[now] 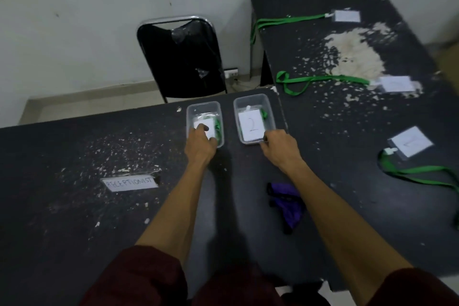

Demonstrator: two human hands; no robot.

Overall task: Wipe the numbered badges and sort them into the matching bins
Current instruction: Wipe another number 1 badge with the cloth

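table [74, 218], black and scuffed, holds 2 bins [272, 117] near chair [183, 62] and white wall [74, 20].

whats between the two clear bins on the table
Nothing: the head view shows only a bare strip of dark table between the left bin and the right bin.

Two bare forearms [178, 206] run back from the fingers [203, 128] to loose dark maroon short sleeves [139, 278] ending near the elbows.

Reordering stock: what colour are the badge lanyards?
Green; the lanyard shows best in the head view.
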